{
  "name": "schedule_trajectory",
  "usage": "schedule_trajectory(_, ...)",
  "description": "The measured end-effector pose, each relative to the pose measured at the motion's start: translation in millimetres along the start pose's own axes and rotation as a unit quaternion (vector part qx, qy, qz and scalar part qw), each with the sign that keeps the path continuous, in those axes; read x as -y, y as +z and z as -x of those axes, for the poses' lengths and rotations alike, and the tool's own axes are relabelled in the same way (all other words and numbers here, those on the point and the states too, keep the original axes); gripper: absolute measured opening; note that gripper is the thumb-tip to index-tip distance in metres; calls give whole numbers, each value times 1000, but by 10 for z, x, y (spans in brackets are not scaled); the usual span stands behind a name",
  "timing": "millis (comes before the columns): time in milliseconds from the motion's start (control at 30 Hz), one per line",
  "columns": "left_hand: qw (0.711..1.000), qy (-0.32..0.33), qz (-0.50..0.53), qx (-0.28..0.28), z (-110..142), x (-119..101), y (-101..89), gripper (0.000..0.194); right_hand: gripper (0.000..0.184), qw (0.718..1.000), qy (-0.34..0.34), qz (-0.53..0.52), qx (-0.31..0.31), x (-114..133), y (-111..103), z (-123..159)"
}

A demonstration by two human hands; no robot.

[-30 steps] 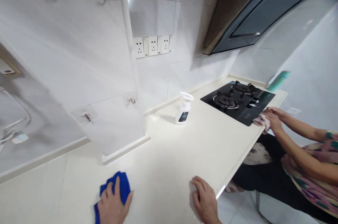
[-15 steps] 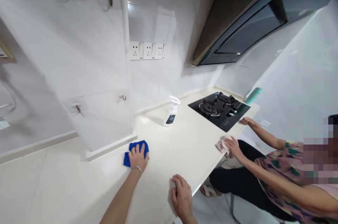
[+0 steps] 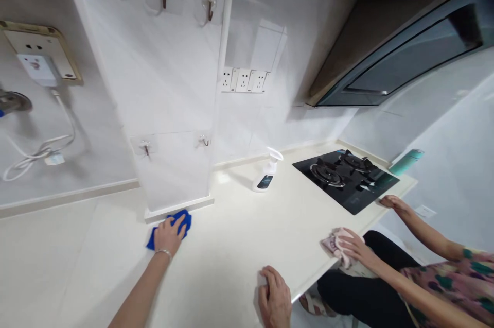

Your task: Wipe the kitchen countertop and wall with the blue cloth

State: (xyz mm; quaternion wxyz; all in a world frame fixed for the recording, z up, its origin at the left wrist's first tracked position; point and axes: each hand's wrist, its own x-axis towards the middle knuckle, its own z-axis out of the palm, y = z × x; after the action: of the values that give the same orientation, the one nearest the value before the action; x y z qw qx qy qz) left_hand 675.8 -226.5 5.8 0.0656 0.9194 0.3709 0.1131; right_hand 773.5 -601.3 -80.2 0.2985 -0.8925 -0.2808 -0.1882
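My left hand (image 3: 170, 235) presses a blue cloth (image 3: 186, 221) onto the white countertop (image 3: 231, 261), with its fingers spread over it. The cloth lies against the foot of the tiled pillar (image 3: 173, 173). Near the front edge of the counter, my right hand (image 3: 275, 294) rests with slightly bent fingers and holds nothing. A white spray bottle (image 3: 266, 176) with a dark label stands upright farther back, between my hands and the hob.
On the right, a seated person's hand (image 3: 357, 248) holds a pinkish cloth (image 3: 337, 245) at the counter edge. Beyond are a black gas hob (image 3: 347, 178), a green cylinder (image 3: 407, 162) and a range hood (image 3: 401, 60). Sockets (image 3: 243, 81) and hooks (image 3: 208, 6) line the walls.
My left hand has slid the blue cloth leftward along the pillar's foot. The view has turned left, showing a plug and cable. My right hand stays on the counter.
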Motion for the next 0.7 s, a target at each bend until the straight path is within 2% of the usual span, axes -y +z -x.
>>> schedule_trajectory(100, 995, -86, -40, -24, 287, 732, -252, 51, 33, 1000, 6, 0, 9, 44, -60, -20)
schedule_trajectory(200, 975, -212, -62, -16, 556, 1459, -501, 61, 34, 999, 22, 2, 24, 122, -142, -53)
schedule_trajectory(267, 958, -279, -65, 18, 740, 1793, -636, 66, 34, 999, 28, -2, 35, 159, -177, -73)
schedule_trajectory(333, 951, -299, -65, 42, 981, 1910, -727, 69, 33, 999, 33, -6, 39, 177, -196, -83)
schedule_trajectory(367, 955, -285, -67, 47, 1132, 1880, -752, 71, 33, 999, 35, -7, 39, 181, -202, -84)
schedule_trajectory(433, 974, -210, -72, 50, 1486, 1675, -754, 72, 33, 998, 42, -6, 39, 186, -209, -82)
schedule_trajectory(500, 988, -129, -74, 37, 1853, 1347, -695, 66, 33, 998, 48, -6, 43, 188, -211, -79)
schedule_trajectory(567, 994, -68, -59, 59, 2153, 974, -593, 60, 34, 998, 53, -7, 46, 184, -207, -77)
schedule_trajectory(633, 997, -29, -35, 61, 2324, 593, -463, 55, 35, 997, 55, -9, 47, 172, -198, -75)
schedule_trajectory(700, 997, 17, 2, 72, 2353, 202, -319, 51, 35, 997, 54, -9, 47, 153, -189, -72)
